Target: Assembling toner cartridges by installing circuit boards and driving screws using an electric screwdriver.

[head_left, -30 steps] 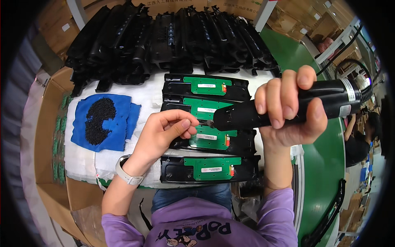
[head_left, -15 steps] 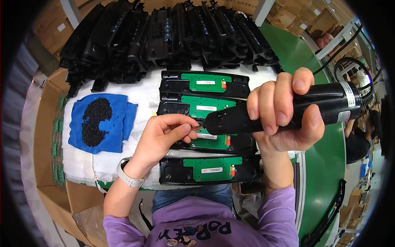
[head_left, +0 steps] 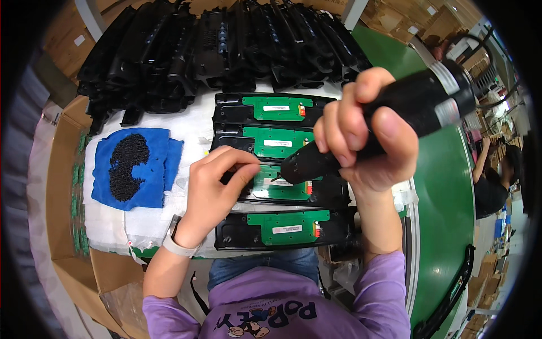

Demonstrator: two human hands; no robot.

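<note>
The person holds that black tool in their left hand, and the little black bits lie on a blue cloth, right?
Not quite: the head view shows the black tool in the right hand; the little black bits do lie on a blue cloth.

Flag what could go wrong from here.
The tip of the black power tool could slip and scratch the green board beneath it. The fingers of the left hand, close to that tip, might get nicked. The small black pieces, loose on the blue cloth, may scatter if knocked.
</note>
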